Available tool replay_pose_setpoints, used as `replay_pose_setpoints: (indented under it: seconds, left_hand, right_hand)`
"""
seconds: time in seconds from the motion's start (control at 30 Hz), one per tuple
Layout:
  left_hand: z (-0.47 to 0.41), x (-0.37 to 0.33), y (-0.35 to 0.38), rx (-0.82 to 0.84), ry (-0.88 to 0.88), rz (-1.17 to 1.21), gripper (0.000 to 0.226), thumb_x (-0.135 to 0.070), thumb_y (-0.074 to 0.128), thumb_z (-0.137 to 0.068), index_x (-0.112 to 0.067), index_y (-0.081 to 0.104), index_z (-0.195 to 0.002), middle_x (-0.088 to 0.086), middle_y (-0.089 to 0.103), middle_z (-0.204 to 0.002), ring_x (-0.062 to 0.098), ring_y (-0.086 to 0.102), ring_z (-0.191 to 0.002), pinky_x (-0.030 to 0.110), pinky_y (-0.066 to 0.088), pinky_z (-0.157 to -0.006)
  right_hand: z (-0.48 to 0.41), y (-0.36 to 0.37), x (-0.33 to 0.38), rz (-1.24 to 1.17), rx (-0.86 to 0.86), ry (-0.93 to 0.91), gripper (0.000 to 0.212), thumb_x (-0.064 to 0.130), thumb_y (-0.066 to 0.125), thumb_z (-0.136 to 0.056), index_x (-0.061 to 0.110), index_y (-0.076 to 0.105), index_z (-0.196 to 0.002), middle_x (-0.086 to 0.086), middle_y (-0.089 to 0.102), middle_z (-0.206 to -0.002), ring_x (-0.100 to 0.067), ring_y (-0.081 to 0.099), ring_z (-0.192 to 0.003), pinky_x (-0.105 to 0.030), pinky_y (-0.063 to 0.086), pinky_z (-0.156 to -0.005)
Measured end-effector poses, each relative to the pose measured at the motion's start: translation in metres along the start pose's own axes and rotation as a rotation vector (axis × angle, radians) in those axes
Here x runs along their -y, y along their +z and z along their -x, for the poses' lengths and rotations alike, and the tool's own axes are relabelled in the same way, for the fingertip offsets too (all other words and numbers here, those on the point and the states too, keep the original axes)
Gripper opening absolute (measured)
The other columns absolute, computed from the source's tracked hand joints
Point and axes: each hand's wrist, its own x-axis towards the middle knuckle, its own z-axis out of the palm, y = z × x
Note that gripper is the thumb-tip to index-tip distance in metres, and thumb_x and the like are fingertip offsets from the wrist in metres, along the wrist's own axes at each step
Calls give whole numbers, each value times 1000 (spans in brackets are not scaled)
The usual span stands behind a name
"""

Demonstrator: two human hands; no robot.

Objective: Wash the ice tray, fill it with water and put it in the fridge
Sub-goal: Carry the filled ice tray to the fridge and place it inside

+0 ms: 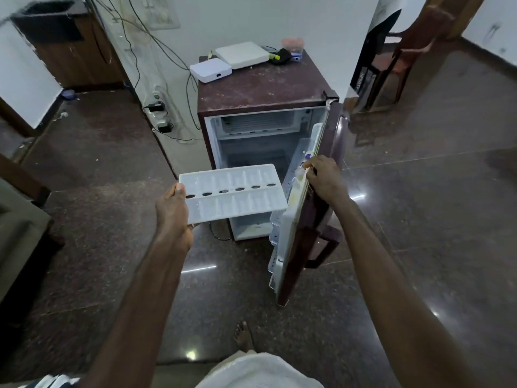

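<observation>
The ice tray (235, 191) is in the air, in front of the open fridge (263, 91) and level with its middle, not resting on any shelf. The left hand (173, 211) holds it by its near left end, thumb on top and fingers curled underneath, keeping it roughly flat. The right hand (324, 177) grips the top edge of the fridge door (307, 219), fingers wrapped over it, holding the door swung wide to the right.

Whether the tray's pockets hold water cannot be told; they look pale and glossy, but no water line shows clearly. No sink or tap is in view. If the tray is full, the washing and filling are done and only the last step is left: sliding it into the freezer box (260, 121) at the top of the fridge and shutting the door. If it is empty, the task has hardly begun. The level carry hints at the former, as a guess only.

Two white boxes (240, 54) sit on the fridge top.
</observation>
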Motion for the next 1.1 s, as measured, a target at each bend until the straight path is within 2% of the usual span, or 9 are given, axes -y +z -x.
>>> replay_pose_setpoints:
  seconds: [0.07,0.17,0.27,0.4,0.53,0.63,0.8,0.97,1.1]
  left_hand:
    - [5,4,10,18,-6,-2,32,-26,46,-111,-11,64,-132,5,68,-108,30,66,-103,43,59,-77]
    - [11,11,24,48,-19,-17,29,-26,45,-112,-12,65,-127,4,68,-107,30,66,-107,50,56,-93]
    - [16,18,38,76,-31,-14,27,-27,44,-112,-16,64,-126,3,69,-106,30,67,-106,47,58,-90]
    - [23,25,56,116,-44,-15,22,-27,43,-112,-21,65,-114,4,69,-106,31,67,-109,50,58,-94]
    - [33,35,70,134,-47,-31,27,-28,43,-112,-17,65,-123,12,70,-119,29,68,-106,40,60,-78]
    - [39,43,79,150,-44,-39,25,-27,43,-112,-18,65,-121,7,70,-110,19,67,-88,29,55,-60]
    - [49,48,93,152,-92,-6,24,-25,44,-112,-22,63,-126,0,67,-101,17,64,-83,20,50,-40]
    - [51,51,106,164,-123,-4,20,-27,44,-112,-27,62,-121,0,66,-99,16,63,-81,22,50,-42]
    - [47,53,112,154,-151,-6,28,-28,46,-112,-18,64,-130,5,70,-111,22,67,-93,32,55,-64]
  right_hand:
    - [9,-5,1,44,-26,106,41,-7,53,-84,3,72,-119,-17,66,-131,-37,57,-124,-42,38,-113]
    - [27,-15,-4,103,-159,208,37,-11,50,-85,-2,66,-118,-21,60,-128,-41,57,-114,-44,46,-102]
    - [39,-29,-13,141,-204,253,28,-6,52,-90,-5,62,-116,-25,57,-127,-44,56,-114,-48,48,-99]
    - [45,-41,-21,256,-211,337,37,-10,55,-88,-8,59,-124,-28,58,-134,-45,55,-123,-49,43,-105]
    - [49,-47,-35,317,-236,393,45,-11,58,-85,-2,59,-129,-22,58,-139,-41,53,-132,-54,36,-117]
    - [50,-54,-46,347,-251,404,45,-13,58,-84,-1,61,-127,-20,60,-138,-39,52,-134,-54,30,-122]
    - [51,-60,-64,398,-288,433,41,-16,59,-84,1,66,-121,-15,63,-136,-34,52,-136,-60,21,-125]
    - [38,-85,-70,487,-165,510,32,-6,60,-87,0,68,-117,-17,66,-130,-36,54,-133,-66,4,-125]
    - [28,-100,-65,341,-86,623,33,6,57,-91,-2,65,-122,-22,63,-134,-39,54,-133,-61,14,-125]
